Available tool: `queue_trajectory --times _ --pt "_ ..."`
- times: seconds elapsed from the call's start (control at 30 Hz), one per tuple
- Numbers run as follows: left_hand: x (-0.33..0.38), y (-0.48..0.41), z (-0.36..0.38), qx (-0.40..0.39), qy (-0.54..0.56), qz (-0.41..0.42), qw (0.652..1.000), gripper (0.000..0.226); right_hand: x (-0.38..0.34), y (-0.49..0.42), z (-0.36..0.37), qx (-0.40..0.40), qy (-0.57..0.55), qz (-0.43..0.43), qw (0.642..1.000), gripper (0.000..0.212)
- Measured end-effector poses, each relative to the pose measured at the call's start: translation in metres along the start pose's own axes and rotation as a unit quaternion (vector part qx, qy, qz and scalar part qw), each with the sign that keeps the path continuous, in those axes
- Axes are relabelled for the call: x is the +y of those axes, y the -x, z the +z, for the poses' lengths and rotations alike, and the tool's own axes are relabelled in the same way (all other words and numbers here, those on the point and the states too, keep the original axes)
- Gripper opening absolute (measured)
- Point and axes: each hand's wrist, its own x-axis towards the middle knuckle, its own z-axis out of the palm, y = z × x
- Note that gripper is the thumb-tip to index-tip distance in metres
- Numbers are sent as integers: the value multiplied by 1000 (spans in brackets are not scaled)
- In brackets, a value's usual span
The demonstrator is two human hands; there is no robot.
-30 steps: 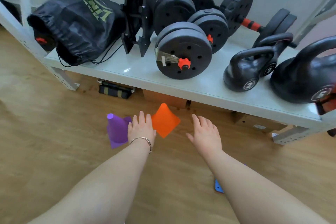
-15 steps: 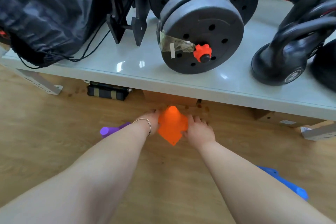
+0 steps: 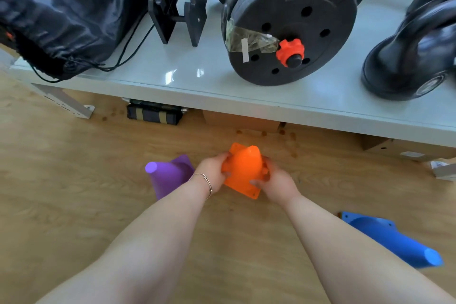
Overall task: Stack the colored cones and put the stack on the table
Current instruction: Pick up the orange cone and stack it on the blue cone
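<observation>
An orange cone [image 3: 244,170] stands on the wooden floor just in front of the low table. My left hand [image 3: 214,172] grips its left side and my right hand [image 3: 275,181] grips its right side. A purple cone [image 3: 167,175] stands upright right beside my left wrist, partly hidden by it. A blue cone [image 3: 392,239] lies on its side on the floor at the lower right, tip pointing right.
The low white table [image 3: 283,103] carries a black drawstring bag [image 3: 59,15], a black stand [image 3: 180,7], weight plates [image 3: 291,24] and a kettlebell [image 3: 409,57]. A dark strapped pad [image 3: 154,115] and cardboard boxes [image 3: 380,145] lie under it.
My head has dropped closer to the floor. Both hands went from open above the floor to closing on the orange cone from either side. The blue cone came into view.
</observation>
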Motion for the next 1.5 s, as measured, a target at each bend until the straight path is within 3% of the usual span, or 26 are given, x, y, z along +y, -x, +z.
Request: queue_trajectory --times 0.23,0.47,0.77,1.23,1.5 --pt "26 48 19 50 48 -1 998 63 20 46 -25 0 -23 -33 999 85" --pt "103 104 31 91 103 28 990 61 39 116 -91 20 -111 -61 992 84" --pt "190 160 46 128 156 60 978 58 73 181 -174 42 -93 -113 988 78" --pt "294 190 83 47 137 104 984 61 149 239 -256 60 -16 -95 994 81" --pt "290 169 134 3 125 92 988 62 201 223 -239 40 -12 -67 997 77"
